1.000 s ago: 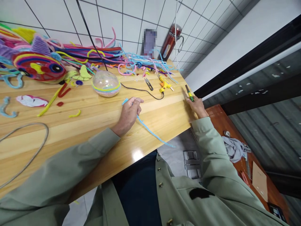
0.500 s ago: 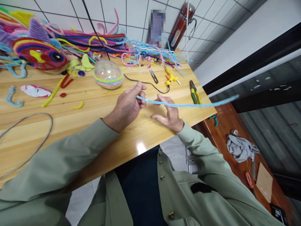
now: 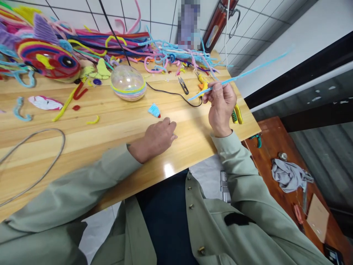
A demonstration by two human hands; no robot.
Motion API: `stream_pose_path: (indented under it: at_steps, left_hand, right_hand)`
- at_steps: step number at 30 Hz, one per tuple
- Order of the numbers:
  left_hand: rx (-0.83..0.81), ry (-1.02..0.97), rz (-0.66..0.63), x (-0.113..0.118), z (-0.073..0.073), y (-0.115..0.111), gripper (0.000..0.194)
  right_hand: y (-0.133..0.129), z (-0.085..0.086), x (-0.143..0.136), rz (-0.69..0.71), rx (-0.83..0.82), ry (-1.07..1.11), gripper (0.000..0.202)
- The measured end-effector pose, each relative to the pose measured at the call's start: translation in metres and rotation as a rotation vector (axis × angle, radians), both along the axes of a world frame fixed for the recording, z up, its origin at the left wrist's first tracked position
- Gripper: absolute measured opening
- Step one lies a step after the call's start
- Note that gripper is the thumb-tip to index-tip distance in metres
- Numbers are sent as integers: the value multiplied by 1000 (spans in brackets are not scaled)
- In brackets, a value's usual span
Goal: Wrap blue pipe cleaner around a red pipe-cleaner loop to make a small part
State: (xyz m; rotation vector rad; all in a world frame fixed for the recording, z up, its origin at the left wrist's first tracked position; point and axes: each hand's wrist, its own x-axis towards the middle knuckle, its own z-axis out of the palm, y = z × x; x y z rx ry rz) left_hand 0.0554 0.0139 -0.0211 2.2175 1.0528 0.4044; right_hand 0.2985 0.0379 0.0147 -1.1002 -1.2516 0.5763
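Head view: the right hand (image 3: 220, 106) is raised above the worktop (image 3: 116, 121), its grip pinched closed on a light blue pipe cleaner (image 3: 242, 74) that slants up and away to the right of the fingers. The left hand (image 3: 157, 139) rests on the worktop with fingers loosely curled, holding nothing. Just beyond its fingertips lies a small blue wound piece (image 3: 154, 110). Pliers (image 3: 236, 115) lie just right of the right hand.

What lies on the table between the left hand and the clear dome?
In the head view, a small blue fan-shaped piece lies between the left hand and the clear dome.
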Motion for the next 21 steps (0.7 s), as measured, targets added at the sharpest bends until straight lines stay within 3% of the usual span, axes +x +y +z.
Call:
stream_pose_path:
  at_steps: [3, 7, 10, 13, 18, 21]
  left_hand:
    - [-10, 59, -51, 0, -5, 0, 25]
    - [-81, -33, 13, 3, -1, 4, 31]
    - [-125, -102, 66, 1, 9, 3, 29]
    - [-99, -156, 19, -4, 21, 3, 27]
    - [155, -198, 76, 0, 42, 36, 21]
    - [367, -217, 161, 5, 53, 61, 39]
  right_hand:
    - [13, -15, 3, 11, -36, 1, 57]
    - [21, -35, 1, 40, -90, 52, 61]
    - [23, -39, 2, 56, -138, 54, 62]
    - [21, -35, 3, 66, -120, 89, 59]
    - [17, -27, 1, 101, -105, 105, 63]
    - [17, -27, 1, 104, -117, 125, 68]
